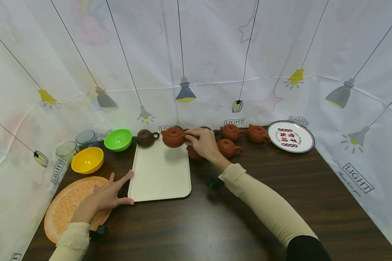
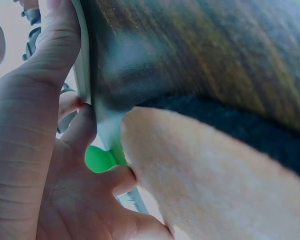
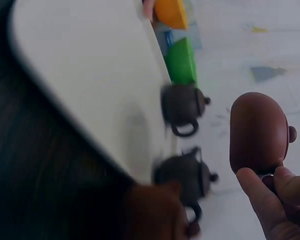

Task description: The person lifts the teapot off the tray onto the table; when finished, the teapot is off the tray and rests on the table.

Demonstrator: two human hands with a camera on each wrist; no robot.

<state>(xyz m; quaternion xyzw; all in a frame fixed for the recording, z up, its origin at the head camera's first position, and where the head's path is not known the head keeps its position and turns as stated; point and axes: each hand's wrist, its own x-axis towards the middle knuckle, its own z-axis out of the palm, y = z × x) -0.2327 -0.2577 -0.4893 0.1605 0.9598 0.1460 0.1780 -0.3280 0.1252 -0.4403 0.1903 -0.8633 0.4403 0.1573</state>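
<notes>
Dark table (image 1: 235,224), teapots (image 1: 226,148) beside tray (image 1: 160,177)

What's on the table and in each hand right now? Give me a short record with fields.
right hand: right hand pinches the held teapot by its handle
held teapot: reddish brown, lidded, raised over the tray's far end
left hand: left hand spread, thumb and a finger at the tray's left edge
tray: cream tray, mid-table
far left corner of tray: dark teapot
left of tray: green bowl, yellow bowl, two cups, round mat
right of tray: red teapots, some partly hidden
far right: plate
</notes>
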